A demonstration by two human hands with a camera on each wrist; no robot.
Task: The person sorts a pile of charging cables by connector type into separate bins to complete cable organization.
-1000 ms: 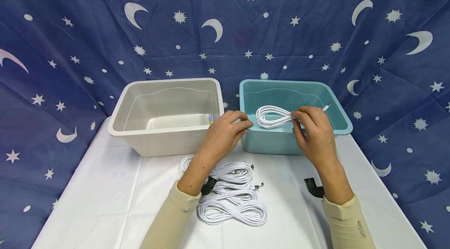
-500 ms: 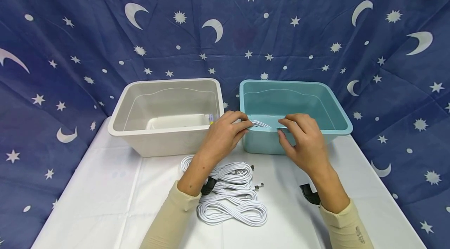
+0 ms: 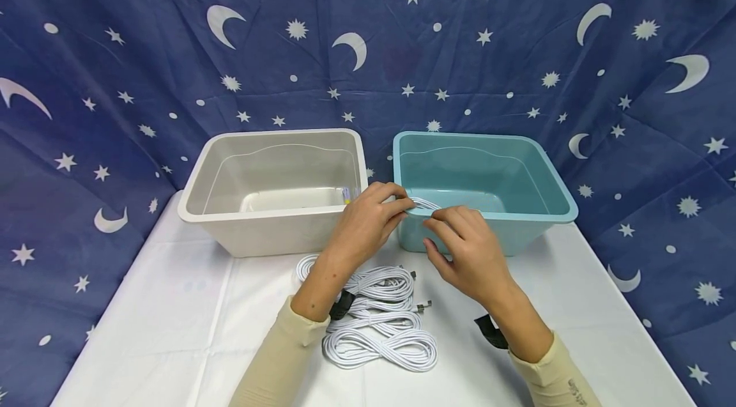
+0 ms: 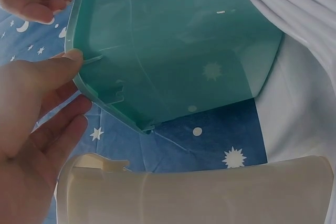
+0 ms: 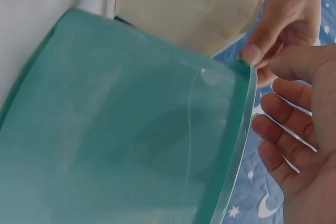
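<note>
My left hand (image 3: 365, 222) pinches the front left corner of the teal bin (image 3: 517, 216); in the left wrist view its thumb (image 4: 73, 59) lies on the rim with the fingers below. Just inside that corner, part of a coiled white cable (image 3: 425, 204) shows over the rim, the rest hidden behind the bin's front wall. My right hand (image 3: 468, 253) is at the bin's front side with nothing in it, its fingers loosely bent and apart, as the right wrist view also shows. Several bundled white cables (image 3: 379, 343) lie on the table below my left forearm.
A beige bin (image 3: 270, 210) stands left of the teal one, with small purple and yellow items (image 3: 347, 196) at its right inside end. Both bins stand on a white cloth (image 3: 144, 330). Behind them hangs a blue curtain (image 3: 391, 62) with moons and stars.
My right hand has let go of the white cable coil, which dropped into the teal bin. It has since moved left and down along the front rim. The left hand keeps its place.
</note>
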